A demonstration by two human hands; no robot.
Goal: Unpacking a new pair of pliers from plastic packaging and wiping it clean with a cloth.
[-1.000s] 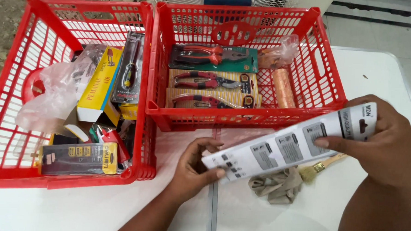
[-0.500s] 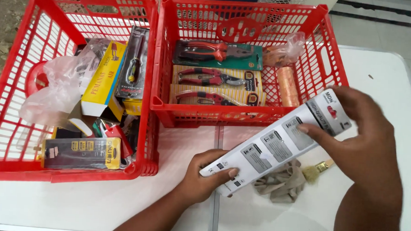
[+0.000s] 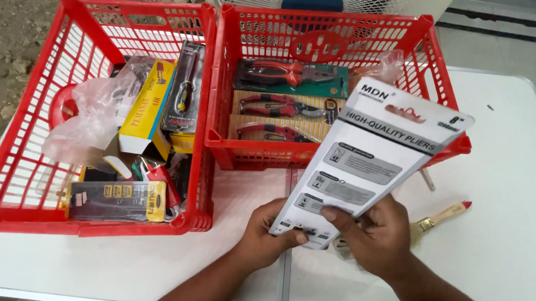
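Both hands grip one white card, the back of a tool pack, at lower centre of the frame: the left hand point(image 3: 263, 237) pinches its bottom corner with thumb on top, and the right hand point(image 3: 380, 236) clasps its lower edge with fingers curled over the face. The card point(image 3: 376, 158) now stands steeper than half a second ago, swung from a near-flat slant to point up toward the right basket point(image 3: 321, 41), and the right hand has slid from its far end down to the near end. The printed back faces the camera more squarely.

Two red baskets sit side by side on the white tabletop point(image 3: 508, 179). Three carded pliers point(image 3: 282, 103) lie stacked in the right one. The left basket point(image 3: 28, 128) holds mixed packs and clear bags, too jumbled to count. One brush point(image 3: 440, 217) lies beside the right hand.
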